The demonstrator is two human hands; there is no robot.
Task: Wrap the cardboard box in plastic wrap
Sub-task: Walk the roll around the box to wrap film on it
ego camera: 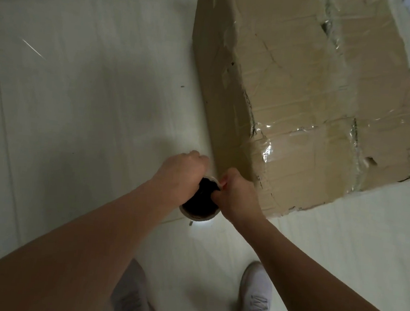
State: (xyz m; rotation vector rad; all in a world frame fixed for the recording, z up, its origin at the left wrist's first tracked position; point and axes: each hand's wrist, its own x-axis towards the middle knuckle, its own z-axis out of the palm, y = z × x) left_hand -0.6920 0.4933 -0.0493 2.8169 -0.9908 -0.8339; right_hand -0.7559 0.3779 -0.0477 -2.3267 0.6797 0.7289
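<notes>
pale floor [77, 118] bears creased, film-wrapped cardboard box [305, 89].

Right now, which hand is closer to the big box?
The right hand: it grips the roll on the side beside the cardboard box; the left hand is on the far side.

Dim, soft blur, glare on floor [202, 226].

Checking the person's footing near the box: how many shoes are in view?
2: the left shoe at the bottom edge beneath the left forearm, the right shoe at bottom centre-right beside the right forearm; both partly hidden.
</notes>
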